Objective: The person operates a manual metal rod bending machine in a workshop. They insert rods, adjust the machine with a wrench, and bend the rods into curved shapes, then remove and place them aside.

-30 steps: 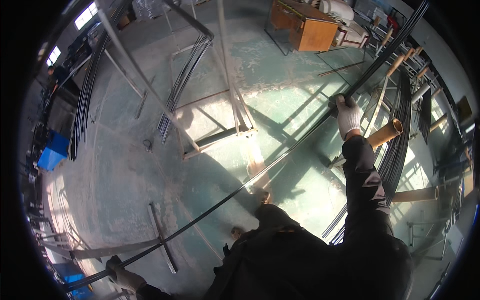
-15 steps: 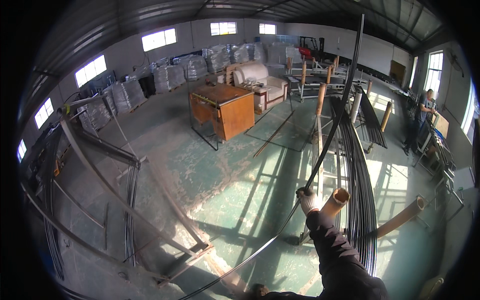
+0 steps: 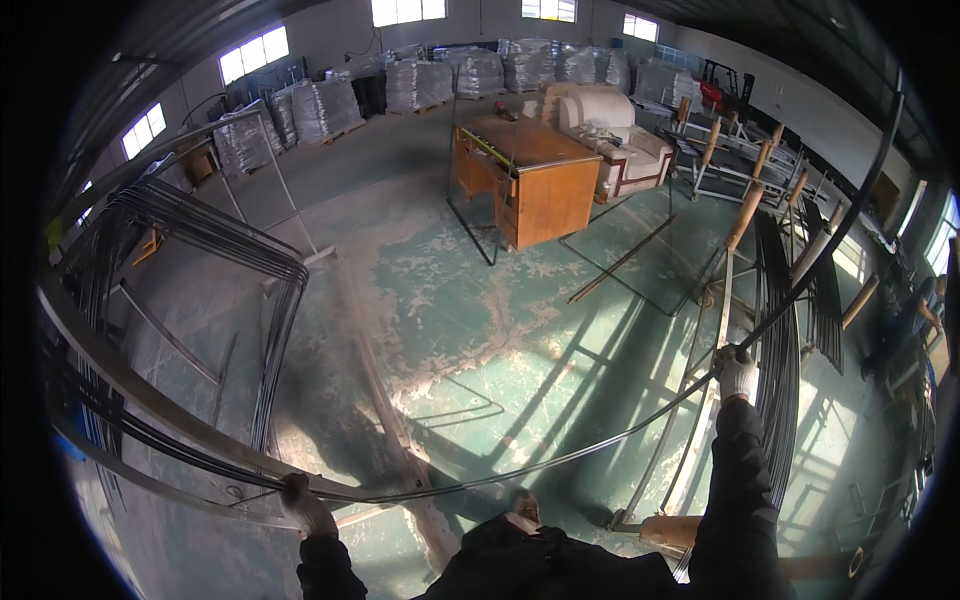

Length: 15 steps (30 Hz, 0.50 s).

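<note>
A long thin black metal rod (image 3: 602,445) bows across in front of me and rises past the upper right. My right hand (image 3: 737,376), in a white work glove with dark fingers, is closed around it at arm's length on the right. At lower left, my left hand (image 3: 308,505), gloved alike, is wrapped round the rod beside the end of a curved metal frame (image 3: 200,428). Beyond that hand, the rod runs in among other dark rods along the frame, so its far end cannot be picked out.
Bent black rods (image 3: 284,335) hang on the left frame. At right, a rack with upright cardboard tubes (image 3: 745,216) holds many straight rods (image 3: 775,345). A wooden desk (image 3: 555,205) and armchair (image 3: 610,125) stand ahead; wrapped pallets (image 3: 415,86) line the wall. A person (image 3: 925,305) is far right.
My left hand has come into view on the rod at lower left. My right hand and the rod sit farther right in the picture; the view has turned left and downward.
</note>
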Tool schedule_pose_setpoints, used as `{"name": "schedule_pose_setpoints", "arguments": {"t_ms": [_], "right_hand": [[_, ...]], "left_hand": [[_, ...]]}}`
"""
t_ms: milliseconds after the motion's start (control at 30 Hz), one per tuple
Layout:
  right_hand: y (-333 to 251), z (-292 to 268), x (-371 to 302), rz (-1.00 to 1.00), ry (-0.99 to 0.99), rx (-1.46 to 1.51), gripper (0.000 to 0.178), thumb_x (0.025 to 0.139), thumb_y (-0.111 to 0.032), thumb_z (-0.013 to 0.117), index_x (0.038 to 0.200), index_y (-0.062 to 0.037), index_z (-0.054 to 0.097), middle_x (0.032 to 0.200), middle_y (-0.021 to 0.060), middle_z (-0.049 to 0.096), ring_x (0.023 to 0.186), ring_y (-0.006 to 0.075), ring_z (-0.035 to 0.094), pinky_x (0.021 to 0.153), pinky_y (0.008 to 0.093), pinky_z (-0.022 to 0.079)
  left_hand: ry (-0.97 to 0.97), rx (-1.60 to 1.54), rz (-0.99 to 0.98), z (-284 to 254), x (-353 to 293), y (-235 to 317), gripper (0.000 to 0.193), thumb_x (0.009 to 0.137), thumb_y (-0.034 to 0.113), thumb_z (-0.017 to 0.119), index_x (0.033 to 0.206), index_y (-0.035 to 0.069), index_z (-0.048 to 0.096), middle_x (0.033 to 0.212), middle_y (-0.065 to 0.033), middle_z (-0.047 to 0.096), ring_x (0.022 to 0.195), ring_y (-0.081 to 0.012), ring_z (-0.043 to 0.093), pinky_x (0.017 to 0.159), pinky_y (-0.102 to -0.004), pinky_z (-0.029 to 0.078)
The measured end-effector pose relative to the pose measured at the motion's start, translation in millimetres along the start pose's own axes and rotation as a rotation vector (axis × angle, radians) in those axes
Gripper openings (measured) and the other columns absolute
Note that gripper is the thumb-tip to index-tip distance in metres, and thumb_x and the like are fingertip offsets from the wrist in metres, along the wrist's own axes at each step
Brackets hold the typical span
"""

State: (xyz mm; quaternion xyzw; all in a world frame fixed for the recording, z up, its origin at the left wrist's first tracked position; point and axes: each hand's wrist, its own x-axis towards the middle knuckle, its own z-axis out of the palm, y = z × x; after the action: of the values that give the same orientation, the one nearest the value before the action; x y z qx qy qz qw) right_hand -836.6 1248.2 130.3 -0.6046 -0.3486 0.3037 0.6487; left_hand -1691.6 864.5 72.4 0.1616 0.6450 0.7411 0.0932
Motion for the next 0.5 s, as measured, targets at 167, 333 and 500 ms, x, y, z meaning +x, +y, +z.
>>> {"name": "schedule_pose_setpoints", "arguments": {"t_ms": [167,333,500], "right_hand": [[-17,28,100,-0.041,-0.025,0.058,0.013,0.114,-0.009,0.064,0.103,-0.0078,0.071,0.082,-0.0006,0.065,0.063,0.008,0.054,0.054,0.0269,0.039],[5,93,173,-0.031,0.03,0.045,0.017,0.114,-0.013,0.066,0.102,-0.0035,0.072,0.08,-0.0002,0.064,0.061,0.0083,0.054,0.054,0.0283,0.038],[73,196,250,0.004,0.014,0.082,0.017,0.115,-0.016,0.068,0.105,-0.0037,0.073,0.084,0.0018,0.069,0.064,0.0087,0.055,0.057,0.0264,0.039]], "left_hand": [[-0.025,0.298,0.109,161,54,12,0.026,0.113,0.02,0.065,0.099,-0.001,0.071,0.094,-0.0077,0.071,0.093,-0.0216,0.067,0.093,-0.0374,0.055],[-0.109,0.226,0.128,291,137,14,0.023,0.115,0.019,0.065,0.111,-0.002,0.072,0.105,-0.0108,0.076,0.103,-0.0246,0.072,0.1,-0.0384,0.057],[-0.101,0.249,0.151,404,233,-24,0.022,0.116,0.017,0.065,0.114,-0.003,0.073,0.105,-0.0112,0.078,0.102,-0.0246,0.074,0.101,-0.0394,0.058]]}}
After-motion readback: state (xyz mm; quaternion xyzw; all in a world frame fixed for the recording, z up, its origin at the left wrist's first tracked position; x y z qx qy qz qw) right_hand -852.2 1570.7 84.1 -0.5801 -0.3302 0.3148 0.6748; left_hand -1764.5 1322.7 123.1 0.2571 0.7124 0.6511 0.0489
